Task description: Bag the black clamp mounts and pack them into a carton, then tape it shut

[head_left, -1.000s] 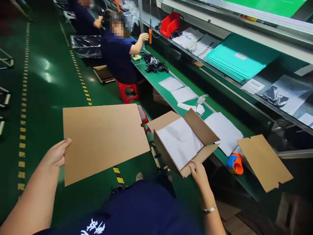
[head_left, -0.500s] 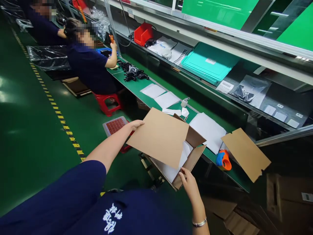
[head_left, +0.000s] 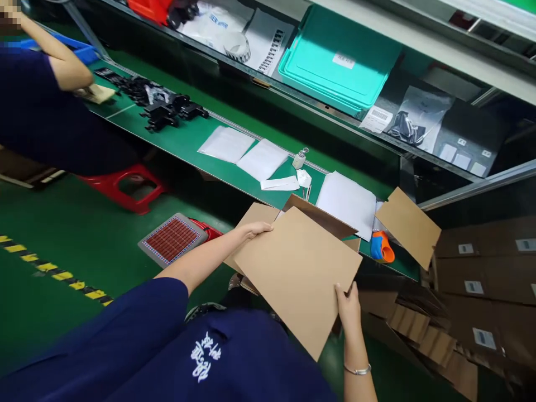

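A flat brown cardboard sheet [head_left: 299,273] lies over the top of an open cardboard box [head_left: 324,219], covering most of it. My left hand [head_left: 253,229] grips the sheet's far left corner, fingers curled over the edge. On the near right edge my right hand [head_left: 348,306] holds the same sheet, thumb on top; a silver bracelet sits on that wrist. Only the box's far flaps show past the sheet.
A green conveyor belt [head_left: 188,139] carries white sheets [head_left: 347,201], black parts [head_left: 161,109], a second cardboard sheet [head_left: 408,224] and an orange-and-blue tool [head_left: 382,248]. A co-worker's arm [head_left: 54,61] is at top left by a red stool [head_left: 121,187]. Stacked cartons [head_left: 477,279] stand to the right.
The cardboard sheet has swung from my left side over onto the box and now covers it. My right hand has left the box flap and taken the sheet's edge. The view tilted downward.
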A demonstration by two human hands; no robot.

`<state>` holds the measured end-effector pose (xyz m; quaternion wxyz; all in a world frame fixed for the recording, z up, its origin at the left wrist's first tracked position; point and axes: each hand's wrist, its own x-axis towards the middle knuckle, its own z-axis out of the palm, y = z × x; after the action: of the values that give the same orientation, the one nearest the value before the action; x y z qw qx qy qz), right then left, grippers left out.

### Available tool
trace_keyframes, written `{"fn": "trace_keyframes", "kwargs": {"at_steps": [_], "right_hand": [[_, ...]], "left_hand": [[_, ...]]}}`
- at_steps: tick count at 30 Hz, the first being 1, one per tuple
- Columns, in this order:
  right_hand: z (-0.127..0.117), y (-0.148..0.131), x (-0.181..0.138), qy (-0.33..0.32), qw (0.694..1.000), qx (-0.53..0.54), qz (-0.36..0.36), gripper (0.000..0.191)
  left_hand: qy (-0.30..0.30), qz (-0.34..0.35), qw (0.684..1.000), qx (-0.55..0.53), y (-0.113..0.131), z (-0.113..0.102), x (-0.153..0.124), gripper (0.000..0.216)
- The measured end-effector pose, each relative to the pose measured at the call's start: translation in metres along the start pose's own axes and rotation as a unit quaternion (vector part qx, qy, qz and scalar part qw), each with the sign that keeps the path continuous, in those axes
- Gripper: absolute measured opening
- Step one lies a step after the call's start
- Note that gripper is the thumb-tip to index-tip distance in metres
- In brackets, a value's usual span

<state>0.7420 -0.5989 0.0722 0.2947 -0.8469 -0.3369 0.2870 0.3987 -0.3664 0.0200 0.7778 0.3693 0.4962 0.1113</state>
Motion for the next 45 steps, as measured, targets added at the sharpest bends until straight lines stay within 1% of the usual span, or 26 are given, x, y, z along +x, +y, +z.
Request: {"fn": "trace_keyframes", "kwargs": {"at_steps": [1, 3, 5, 7, 10, 12, 13, 15, 17, 20, 22, 24, 25, 27, 29, 30, 31, 32, 33, 34, 35, 37, 39, 41, 43, 45], "right_hand": [[0.005, -0.008, -0.005, 0.02, 0.999, 0.03, 0.022, 0.086], [0.012, -0.019, -0.02, 0.036, 0.987, 0.134, 0.077, 0.073], [0.018, -0.024, -0.042, 0.028, 0.953, 0.262, 0.151, 0.061], [0.022, -0.024, -0.069, 0.038, 0.916, 0.343, 0.203, 0.055], [0.03, -0.019, -0.11, 0.106, 0.894, 0.385, 0.204, 0.049], [0.042, -0.019, -0.129, 0.163, 0.887, 0.39, 0.187, 0.044], [0.05, -0.02, -0.134, 0.174, 0.883, 0.396, 0.181, 0.042], [0.075, -0.025, -0.136, 0.159, 0.876, 0.418, 0.179, 0.042], [0.106, -0.034, -0.128, 0.119, 0.868, 0.442, 0.19, 0.042], [0.152, -0.046, -0.112, 0.071, 0.867, 0.45, 0.203, 0.042], [0.17, -0.051, -0.109, 0.031, 0.867, 0.45, 0.212, 0.043], [0.171, -0.053, -0.117, -0.016, 0.864, 0.449, 0.225, 0.042], [0.165, -0.052, -0.125, -0.04, 0.862, 0.448, 0.232, 0.041], [0.141, -0.049, -0.144, -0.09, 0.855, 0.446, 0.248, 0.044], [0.109, -0.047, -0.156, -0.143, 0.864, 0.419, 0.241, 0.054], [0.095, -0.047, -0.156, -0.161, 0.885, 0.381, 0.216, 0.057], [0.083, -0.049, -0.149, -0.174, 0.916, 0.317, 0.176, 0.059], [0.075, -0.052, -0.138, -0.175, 0.952, 0.218, 0.124, 0.059], [0.071, -0.056, -0.121, -0.165, 0.979, 0.094, 0.067, 0.059], [0.073, -0.059, -0.101, -0.169, 0.984, -0.051, 0.02, 0.06], [0.078, -0.061, -0.079, -0.172, 0.965, -0.198, 0.004, 0.062], [0.099, -0.062, -0.036, -0.195, 0.946, -0.26, 0.015, 0.071], [0.122, -0.057, -0.003, -0.224, 0.932, -0.284, 0.036, 0.078], [0.14, -0.048, 0.02, -0.255, 0.919, -0.299, 0.042, 0.082], [0.146, -0.041, 0.033, -0.283, 0.911, -0.298, 0.029, 0.084], [0.138, -0.035, 0.039, -0.292, 0.914, -0.281, 0.004, 0.077]], "left_hand": [[-0.02, 0.004, 1.0, 0.016, 0.005, -0.002, 0.008, 0.024], [-0.05, 0.015, 0.997, 0.055, 0.014, -0.005, 0.021, 0.025], [-0.067, 0.034, 0.993, 0.096, 0.025, -0.007, 0.03, 0.025], [-0.067, 0.063, 0.987, 0.134, 0.039, -0.01, 0.036, 0.022], [-0.028, 0.124, 0.976, 0.177, 0.058, -0.018, 0.04, 0.019], [0.017, 0.168, 0.966, 0.194, 0.065, -0.026, 0.039, 0.027], [0.04, 0.186, 0.961, 0.2, 0.064, -0.03, 0.038, 0.033], [0.073, 0.204, 0.952, 0.217, 0.054, -0.035, 0.032, 0.043], [0.08, 0.198, 0.947, 0.241, 0.033, -0.033, 0.026, 0.05], [0.068, 0.17, 0.939, 0.29, -0.007, -0.016, 0.023, 0.054], [0.065, 0.158, 0.929, 0.329, -0.031, -0.002, 0.025, 0.056], [0.07, 0.151, 0.915, 0.368, -0.048, 0.009, 0.03, 0.063], [0.074, 0.148, 0.907, 0.387, -0.054, 0.013, 0.033, 0.068], [0.083, 0.146, 0.891, 0.423, -0.064, 0.019, 0.036, 0.075], [0.084, 0.154, 0.872, 0.457, -0.072, 0.022, 0.035, 0.077], [0.079, 0.162, 0.862, 0.474, -0.076, 0.023, 0.033, 0.076], [0.072, 0.174, 0.851, 0.49, -0.081, 0.025, 0.032, 0.075], [0.062, 0.186, 0.84, 0.506, -0.086, 0.026, 0.03, 0.074], [0.051, 0.198, 0.829, 0.52, -0.09, 0.028, 0.028, 0.073], [0.041, 0.208, 0.819, 0.534, -0.095, 0.03, 0.027, 0.072], [0.033, 0.216, 0.809, 0.546, -0.099, 0.033, 0.027, 0.07], [0.025, 0.225, 0.794, 0.565, -0.104, 0.04, 0.03, 0.068], [0.022, 0.232, 0.784, 0.575, -0.105, 0.048, 0.034, 0.066], [0.023, 0.239, 0.78, 0.578, -0.101, 0.053, 0.039, 0.065], [0.031, 0.249, 0.782, 0.571, -0.092, 0.053, 0.039, 0.059], [0.058, 0.262, 0.788, 0.554, -0.078, 0.043, 0.032, 0.048]]}}
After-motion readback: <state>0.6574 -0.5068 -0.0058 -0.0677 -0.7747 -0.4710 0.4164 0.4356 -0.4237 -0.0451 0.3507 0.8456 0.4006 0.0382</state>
